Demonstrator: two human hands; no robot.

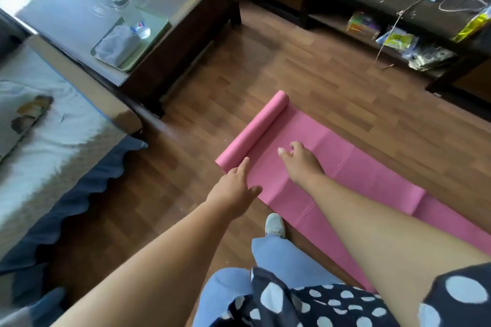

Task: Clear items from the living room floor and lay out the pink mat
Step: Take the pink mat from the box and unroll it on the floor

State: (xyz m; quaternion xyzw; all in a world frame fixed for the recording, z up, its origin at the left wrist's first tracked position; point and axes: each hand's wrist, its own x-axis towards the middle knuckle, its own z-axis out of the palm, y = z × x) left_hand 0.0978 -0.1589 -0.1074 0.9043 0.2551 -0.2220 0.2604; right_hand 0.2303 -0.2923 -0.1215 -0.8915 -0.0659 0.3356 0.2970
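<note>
The pink mat (332, 164) lies on the wooden floor (305, 82), partly unrolled. Its flat part runs toward the lower right, and the part not yet unrolled forms a roll (255, 130) at the far left end, near the dark coffee table (170, 8).

The person bends over the mat with both arms stretched out. The left hand (236, 188) is at the near end of the roll, its fingers straight and touching the mat edge, so the grip is wide and holds nothing. The right hand (300, 159) rests over the flat part just beside the roll; its fingers are loosely bent and I cannot see that they hold anything.

One foot in a light shoe (275, 225) stands on the floor, touching the near edge of the mat.

On the table there is a green tray (156, 26) with a clear bottle (135, 21) and a folded white thing on it. At the left is a bed (39, 141) with white sheet and dark blue skirt. At the far right a low shelf (414, 42) carries packets and cords.
</note>
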